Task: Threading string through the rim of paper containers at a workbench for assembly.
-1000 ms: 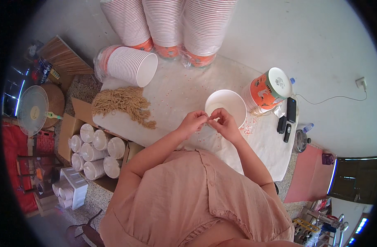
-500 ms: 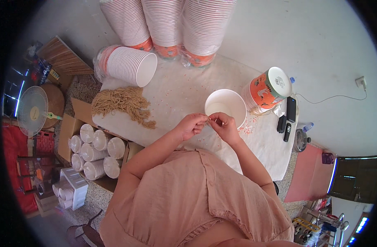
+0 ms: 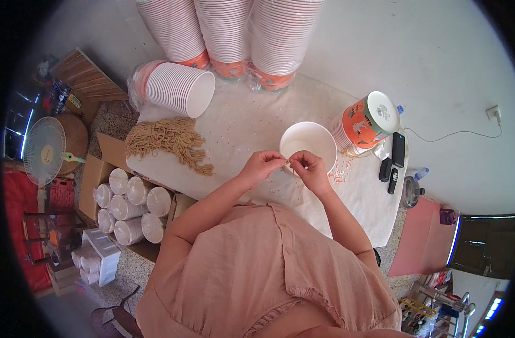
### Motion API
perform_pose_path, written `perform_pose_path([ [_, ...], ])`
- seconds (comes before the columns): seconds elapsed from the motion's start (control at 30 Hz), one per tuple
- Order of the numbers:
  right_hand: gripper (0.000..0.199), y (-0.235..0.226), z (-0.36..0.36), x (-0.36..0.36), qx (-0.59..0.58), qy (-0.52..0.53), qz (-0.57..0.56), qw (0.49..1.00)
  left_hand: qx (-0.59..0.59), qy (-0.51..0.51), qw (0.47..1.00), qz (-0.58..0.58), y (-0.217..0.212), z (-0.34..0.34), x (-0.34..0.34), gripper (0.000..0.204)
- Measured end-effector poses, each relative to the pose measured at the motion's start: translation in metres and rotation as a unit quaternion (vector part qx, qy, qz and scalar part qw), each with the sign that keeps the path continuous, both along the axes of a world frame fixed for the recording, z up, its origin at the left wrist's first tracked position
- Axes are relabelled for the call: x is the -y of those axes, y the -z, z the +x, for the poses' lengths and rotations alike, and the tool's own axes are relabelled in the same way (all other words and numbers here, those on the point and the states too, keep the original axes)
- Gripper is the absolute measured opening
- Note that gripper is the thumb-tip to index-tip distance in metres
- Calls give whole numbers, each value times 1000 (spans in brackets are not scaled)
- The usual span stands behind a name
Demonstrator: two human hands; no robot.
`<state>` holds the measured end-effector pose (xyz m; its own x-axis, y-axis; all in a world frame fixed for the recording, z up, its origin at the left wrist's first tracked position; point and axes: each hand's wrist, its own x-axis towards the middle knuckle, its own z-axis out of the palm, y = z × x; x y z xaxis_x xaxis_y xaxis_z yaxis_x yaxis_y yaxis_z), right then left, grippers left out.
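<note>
My left hand (image 3: 262, 167) and my right hand (image 3: 309, 170) meet fingertip to fingertip at the near rim of an open white paper tub (image 3: 320, 141). Both are closed in a pinch on something small and tan, too tiny to make out. To the left lies a loose bundle of tan cords (image 3: 164, 143). Right of the open tub stands an upside-down stack of orange patterned tubs (image 3: 359, 123), with a strand of tan cord near its base. Small red and white bits (image 3: 339, 176) are scattered beside the open tub.
Tall wrapped stacks of tubs (image 3: 229, 39) stand at the back, and another stack (image 3: 176, 89) lies on its side. Dark devices (image 3: 399, 149) sit at the table's right edge. Left of the table are a carton of wrapped white stacks (image 3: 125, 208) and a fan (image 3: 45, 152).
My left fingers have uncurled a little and the hand has turned slightly, its thumb and forefinger still pinched against the right fingertips. Everything else stays put.
</note>
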<state>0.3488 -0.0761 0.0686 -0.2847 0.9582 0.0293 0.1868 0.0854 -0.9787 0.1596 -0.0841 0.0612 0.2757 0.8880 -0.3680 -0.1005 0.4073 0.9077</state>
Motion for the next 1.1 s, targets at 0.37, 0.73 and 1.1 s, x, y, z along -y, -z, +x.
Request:
perform_pose_path([
  [0.37, 6, -10, 7, -3, -36, -3, -95, 995, -44, -9, 988, 151, 11, 5, -2, 15],
  [0.73, 6, -4, 19, -6, -60, 21, -101, 993, -90, -29, 985, 147, 13, 5, 0, 13],
  [1.1, 8, 2, 9, 0, 4, -15, -23, 1000, -102, -20, 982, 159, 7, 7, 0, 13],
])
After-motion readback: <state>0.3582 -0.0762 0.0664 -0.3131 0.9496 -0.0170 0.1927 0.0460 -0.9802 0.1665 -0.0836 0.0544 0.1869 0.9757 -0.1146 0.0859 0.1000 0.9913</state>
